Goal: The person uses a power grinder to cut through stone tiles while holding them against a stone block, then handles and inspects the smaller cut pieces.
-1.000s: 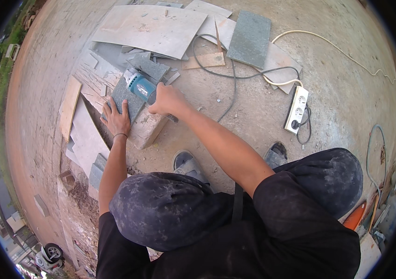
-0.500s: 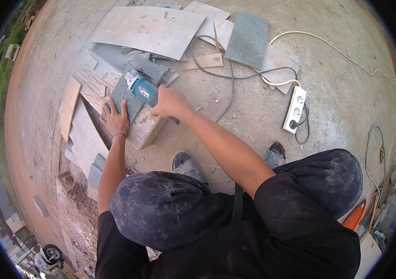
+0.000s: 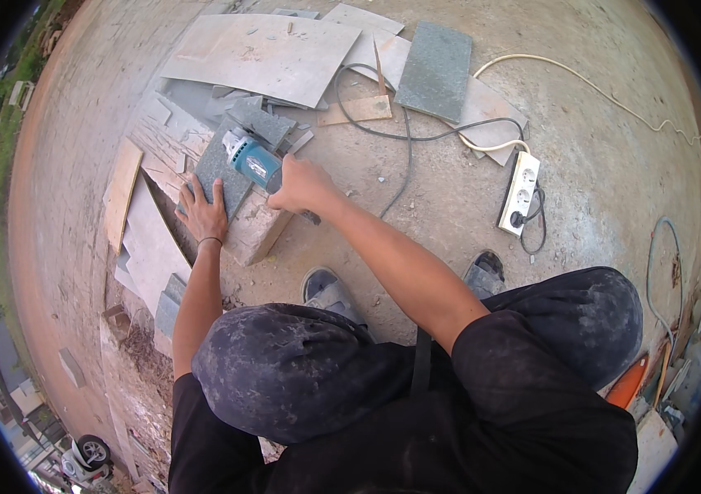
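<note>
My right hand (image 3: 301,188) is closed round the rear body of a teal angle grinder (image 3: 253,161), whose metal head points up and to the left. Under the grinder lies a dark grey stone tile (image 3: 212,165), resting on a pale block (image 3: 258,230). My left hand (image 3: 203,209) lies on the tile's near left part, fingers spread, pressing from above. The grinder's head is over the tile; its disc is hidden, so I cannot tell whether it touches the stone.
Broken tile pieces (image 3: 264,123) and large pale slabs (image 3: 260,53) lie beyond the block. Another grey tile (image 3: 437,70) rests at the far middle. A dark cord (image 3: 408,165) loops over the ground near a white power strip (image 3: 520,193). A wooden board (image 3: 123,193) lies at left.
Hardly anything differs. The grinder and my right hand have shifted very slightly, while my left hand stays on the tile.
</note>
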Motion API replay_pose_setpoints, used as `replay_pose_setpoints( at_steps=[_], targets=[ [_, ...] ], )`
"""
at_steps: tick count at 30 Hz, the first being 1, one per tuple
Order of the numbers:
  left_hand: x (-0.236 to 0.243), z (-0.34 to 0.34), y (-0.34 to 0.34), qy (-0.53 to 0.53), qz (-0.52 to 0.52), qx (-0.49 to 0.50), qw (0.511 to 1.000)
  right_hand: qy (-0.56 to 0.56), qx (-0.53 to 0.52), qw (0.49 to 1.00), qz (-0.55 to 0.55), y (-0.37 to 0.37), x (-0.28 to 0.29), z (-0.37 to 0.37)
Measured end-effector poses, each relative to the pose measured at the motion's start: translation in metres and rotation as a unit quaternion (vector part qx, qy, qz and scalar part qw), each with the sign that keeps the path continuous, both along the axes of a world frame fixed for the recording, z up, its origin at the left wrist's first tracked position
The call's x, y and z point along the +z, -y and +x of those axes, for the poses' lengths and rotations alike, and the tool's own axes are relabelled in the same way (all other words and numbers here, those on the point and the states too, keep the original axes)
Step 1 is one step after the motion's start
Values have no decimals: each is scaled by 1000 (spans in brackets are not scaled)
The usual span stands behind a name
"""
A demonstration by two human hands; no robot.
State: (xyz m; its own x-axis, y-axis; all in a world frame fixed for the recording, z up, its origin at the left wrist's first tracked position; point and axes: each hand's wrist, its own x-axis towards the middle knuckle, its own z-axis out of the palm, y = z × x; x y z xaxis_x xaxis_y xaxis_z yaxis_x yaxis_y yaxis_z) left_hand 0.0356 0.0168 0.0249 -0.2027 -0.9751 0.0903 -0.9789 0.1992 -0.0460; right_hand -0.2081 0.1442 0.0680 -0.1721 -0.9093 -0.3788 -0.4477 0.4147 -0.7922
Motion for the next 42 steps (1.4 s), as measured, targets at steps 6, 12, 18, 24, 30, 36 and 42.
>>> replay_pose_setpoints(
  at_steps=[6, 12, 18, 24, 30, 36, 42],
  targets=[
    [0, 0, 0, 7, -4, -5, 1000, 7, 0, 1000, -2, -4, 1, -2],
    [2, 0, -1, 2, -4, -1, 1000, 3, -1, 1000, 1, -8, 2, -1],
    [2, -2, -2, 6, -2, -1, 1000, -3, -10, 1000, -9, -11, -4, 0],
    [0, 0, 0, 17, -10, -3, 1000, -5, -13, 1000, -21, -12, -7, 1],
    [1, -2, -2, 6, -3, 0, 1000, -19, -8, 1000, -22, -14, -9, 1],
    [2, -2, -2, 1, -5, -4, 1000, -18, -9, 1000, -22, -16, -9, 0],
    [1, -1, -1, -1, -10, -7, 1000, -5, -11, 1000, -23, -16, -10, 0]
  ],
)
